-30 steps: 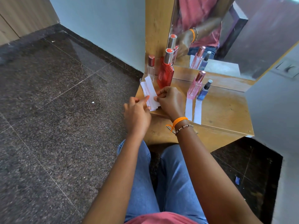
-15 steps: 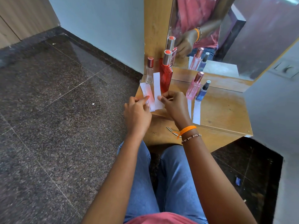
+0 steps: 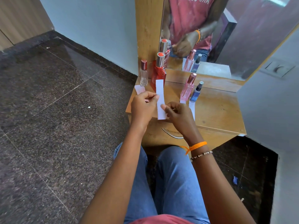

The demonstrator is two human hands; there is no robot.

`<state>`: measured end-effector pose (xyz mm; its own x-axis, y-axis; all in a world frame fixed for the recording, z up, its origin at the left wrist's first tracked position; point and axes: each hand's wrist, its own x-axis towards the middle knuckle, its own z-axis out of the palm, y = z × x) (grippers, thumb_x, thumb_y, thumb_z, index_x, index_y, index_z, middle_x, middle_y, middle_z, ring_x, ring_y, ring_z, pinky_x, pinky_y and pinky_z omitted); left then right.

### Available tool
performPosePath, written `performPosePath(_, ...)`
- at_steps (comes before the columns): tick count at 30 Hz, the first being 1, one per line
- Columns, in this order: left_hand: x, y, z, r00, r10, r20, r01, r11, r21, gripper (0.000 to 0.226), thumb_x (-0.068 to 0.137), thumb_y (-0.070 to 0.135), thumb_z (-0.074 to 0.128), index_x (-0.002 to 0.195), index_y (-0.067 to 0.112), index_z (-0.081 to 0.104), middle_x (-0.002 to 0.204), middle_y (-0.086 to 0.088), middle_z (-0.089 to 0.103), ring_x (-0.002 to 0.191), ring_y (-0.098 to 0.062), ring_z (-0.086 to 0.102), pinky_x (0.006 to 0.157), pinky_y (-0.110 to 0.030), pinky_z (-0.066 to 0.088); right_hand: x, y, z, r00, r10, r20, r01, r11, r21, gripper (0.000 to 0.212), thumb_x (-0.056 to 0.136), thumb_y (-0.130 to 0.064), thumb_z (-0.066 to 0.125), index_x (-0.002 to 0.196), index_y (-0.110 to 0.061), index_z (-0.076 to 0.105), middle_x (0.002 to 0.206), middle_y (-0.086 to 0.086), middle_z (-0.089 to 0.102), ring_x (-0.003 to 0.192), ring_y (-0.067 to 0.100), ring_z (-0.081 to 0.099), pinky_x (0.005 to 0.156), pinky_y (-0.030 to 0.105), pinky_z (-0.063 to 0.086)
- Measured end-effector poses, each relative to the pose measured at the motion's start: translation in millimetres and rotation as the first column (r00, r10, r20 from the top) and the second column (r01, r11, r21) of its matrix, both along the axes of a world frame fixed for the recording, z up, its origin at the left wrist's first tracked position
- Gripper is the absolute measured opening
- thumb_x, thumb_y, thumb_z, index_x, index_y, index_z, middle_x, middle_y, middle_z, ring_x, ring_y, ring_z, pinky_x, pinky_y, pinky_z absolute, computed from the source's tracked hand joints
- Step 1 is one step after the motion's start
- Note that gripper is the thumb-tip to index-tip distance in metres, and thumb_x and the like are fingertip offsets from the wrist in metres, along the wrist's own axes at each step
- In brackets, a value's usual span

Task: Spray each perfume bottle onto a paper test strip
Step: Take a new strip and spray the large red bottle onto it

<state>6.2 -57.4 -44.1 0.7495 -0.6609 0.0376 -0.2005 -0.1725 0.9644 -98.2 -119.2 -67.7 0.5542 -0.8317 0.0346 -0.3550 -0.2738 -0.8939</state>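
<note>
My right hand (image 3: 177, 114) pinches a white paper strip (image 3: 160, 97) near its lower end and holds it upright in front of the red perfume bottle (image 3: 159, 71). My left hand (image 3: 143, 105) pinches a second strip (image 3: 139, 89), whose top shows above the fingers. A small clear bottle with a dark red cap (image 3: 143, 73) stands left of the red one. A pink bottle (image 3: 188, 87) and a dark blue bottle (image 3: 196, 92) stand to the right, each with a strip (image 3: 192, 109) lying in front of it.
The bottles stand on a small wooden table (image 3: 215, 110) against a mirror (image 3: 210, 38) that reflects them and the hands. A metal drawer handle (image 3: 171, 134) sits below the table's front edge. Dark stone floor lies to the left, and my knees are under the table.
My right hand has drawn one strip away from the bundle and raised it upright. My left hand has moved up and left with the other strip. The camera has tilted slightly.
</note>
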Motion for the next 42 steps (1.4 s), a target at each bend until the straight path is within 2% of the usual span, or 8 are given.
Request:
performPosePath(8,7,-2,-4,0.996,0.043,-0.074,-0.042,0.999,0.014,0.007,0.083,0.014,0.065,0.080,0.009,0.069,0.069,0.009,0.061,0.066,-0.004,0.056,0.066,-0.022,0.047,27,-17,12,0.956,-0.224,0.187,0.264,0.937,-0.230,0.007,0.087,-0.012,0.060,0.085,-0.005,0.057,0.088,0.011,0.064,0.083,0.027,0.061,0.074,0.033,0.051)
performPosePath(10,7,-2,-4,0.996,0.043,-0.073,-0.042,0.999,0.015,0.008,0.083,0.014,0.066,0.079,0.008,0.069,0.067,0.008,0.061,0.064,-0.004,0.055,0.066,-0.023,0.047,40,-25,13,0.951,-0.216,0.221,0.273,0.924,-0.269,0.012,0.085,-0.008,0.060,0.095,-0.003,0.058,0.098,0.014,0.063,0.092,0.026,0.060,0.083,0.039,0.052)
performPosePath(13,8,-1,-5,0.997,0.038,-0.068,-0.037,0.999,0.026,0.009,0.082,0.014,0.067,0.077,0.008,0.069,0.066,0.008,0.060,0.062,-0.004,0.054,0.069,-0.029,0.049,57,-33,16,0.956,-0.176,0.234,0.239,0.931,-0.275,0.030,0.082,-0.003,0.062,0.112,-0.003,0.058,0.110,0.010,0.065,0.105,0.021,0.059,0.093,0.033,0.048)
performPosePath(17,12,0,-8,0.995,0.036,-0.095,-0.031,0.998,0.046,0.007,0.082,0.012,0.067,0.075,0.011,0.068,0.067,0.005,0.061,0.065,-0.009,0.057,0.071,-0.037,0.056,70,-37,19,0.962,-0.168,0.216,0.220,0.945,-0.242,0.039,0.079,-0.004,0.067,0.117,-0.007,0.058,0.103,-0.004,0.066,0.089,0.006,0.058,0.079,0.004,0.042)
performPosePath(24,12,-1,-11,0.995,0.026,-0.094,-0.019,0.997,0.074,0.003,0.081,0.008,0.067,0.082,0.008,0.070,0.073,0.001,0.064,0.078,-0.018,0.064,0.079,-0.039,0.056,70,-35,17,0.953,-0.233,0.193,0.284,0.909,-0.304,0.034,0.079,0.004,0.060,0.111,-0.006,0.062,0.098,0.007,0.072,0.090,0.021,0.065,0.078,0.026,0.049)
performPosePath(30,6,-5,-18,0.995,0.012,-0.096,-0.002,0.994,0.108,0.011,0.079,0.002,0.066,0.085,0.010,0.069,0.077,-0.005,0.065,0.086,-0.033,0.067,0.083,-0.048,0.055,33,-7,34,0.915,-0.241,0.324,0.359,0.853,-0.380,0.040,0.082,0.005,0.056,0.122,-0.002,0.056,0.106,0.000,0.064,0.093,0.002,0.054,0.080,0.004,0.040)
performPosePath(35,-6,-19,-15,0.998,-0.052,0.040,0.046,0.990,0.136,0.011,0.076,0.001,0.067,0.084,0.009,0.070,0.074,-0.005,0.067,0.077,-0.022,0.066,0.078,-0.039,0.055,-11,7,47,0.910,-0.242,0.336,0.371,0.837,-0.402,0.042,0.084,-0.004,0.060,0.126,-0.005,0.054,0.114,0.008,0.067,0.104,0.019,0.064,0.084,0.019,0.046)
performPosePath(42,-22,-37,-17,0.956,-0.100,0.276,0.023,0.963,0.268,0.019,0.081,0.009,0.067,0.099,0.012,0.064,0.080,-0.001,0.067,0.081,-0.017,0.061,0.065,-0.023,0.037,-45,-3,54,0.911,-0.271,0.311,0.379,0.847,-0.374,0.041,0.084,-0.009,0.059,0.124,-0.008,0.055,0.106,-0.007,0.061,0.096,0.008,0.061,0.084,0.020,0.047)
